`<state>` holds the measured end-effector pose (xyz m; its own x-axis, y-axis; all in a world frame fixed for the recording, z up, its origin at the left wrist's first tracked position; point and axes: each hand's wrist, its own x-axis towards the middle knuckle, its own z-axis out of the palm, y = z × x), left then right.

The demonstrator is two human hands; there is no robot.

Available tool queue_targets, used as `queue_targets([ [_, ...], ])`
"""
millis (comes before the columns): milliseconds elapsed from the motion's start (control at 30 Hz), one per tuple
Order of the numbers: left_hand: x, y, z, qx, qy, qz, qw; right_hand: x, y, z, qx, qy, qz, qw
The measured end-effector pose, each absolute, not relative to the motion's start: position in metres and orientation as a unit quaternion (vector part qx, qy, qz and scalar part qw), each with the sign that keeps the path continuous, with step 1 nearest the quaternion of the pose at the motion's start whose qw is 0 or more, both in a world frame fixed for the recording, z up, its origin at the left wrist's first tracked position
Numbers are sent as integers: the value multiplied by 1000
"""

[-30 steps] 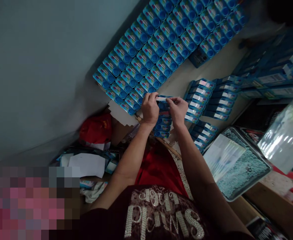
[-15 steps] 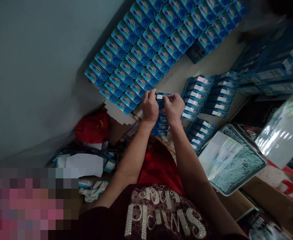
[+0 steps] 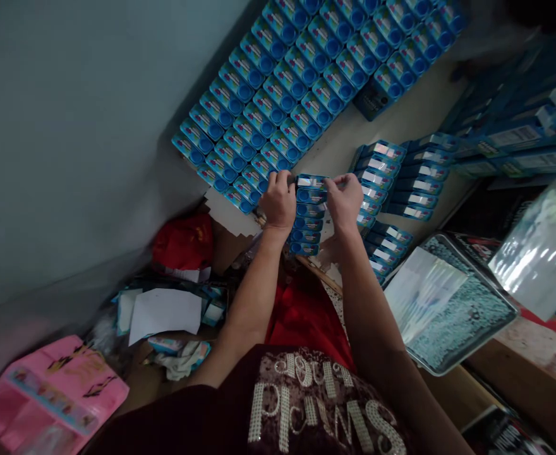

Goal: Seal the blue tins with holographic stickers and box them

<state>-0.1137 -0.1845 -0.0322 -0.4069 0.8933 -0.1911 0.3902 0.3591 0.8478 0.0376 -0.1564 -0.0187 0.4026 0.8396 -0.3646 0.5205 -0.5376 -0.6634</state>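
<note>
My left hand [image 3: 279,199] is at the left end of a small blue box [image 3: 313,182] with a pale strip on it, its fingers curled near a dark spot. At the box's right end, my right hand [image 3: 345,197] has thumb and fingers pinched together. The box lies at the top of a short column of blue boxes [image 3: 307,224] between my wrists. Beyond my hands, many blue packs [image 3: 278,88] stand in tight slanting rows. To the right are more blue boxes [image 3: 377,165] with pale strips.
A tray [image 3: 479,316] of pale blue-green pieces with clear sheets on it sits at the right. Large blue cartons [image 3: 519,139] are stacked at the upper right. A red bag [image 3: 183,243], white paper [image 3: 164,313] and a pink bag [image 3: 60,392] lie at the left.
My hands have moved apart, my right hand to the right, so the box between them shows more fully. The view has shifted slightly.
</note>
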Motion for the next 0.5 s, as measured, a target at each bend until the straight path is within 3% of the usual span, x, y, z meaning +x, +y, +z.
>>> queue_targets([
  [100,-124,-214,-23,388,744,387,383,40,-170,-2,-784,-386,385,296],
  [333,-111,-255,-13,116,592,430,672,21,-183,9,-762,-354,416,346],
  [500,-108,-248,-6,50,584,442,679,18,-194,9,-738,-350,453,357],
])
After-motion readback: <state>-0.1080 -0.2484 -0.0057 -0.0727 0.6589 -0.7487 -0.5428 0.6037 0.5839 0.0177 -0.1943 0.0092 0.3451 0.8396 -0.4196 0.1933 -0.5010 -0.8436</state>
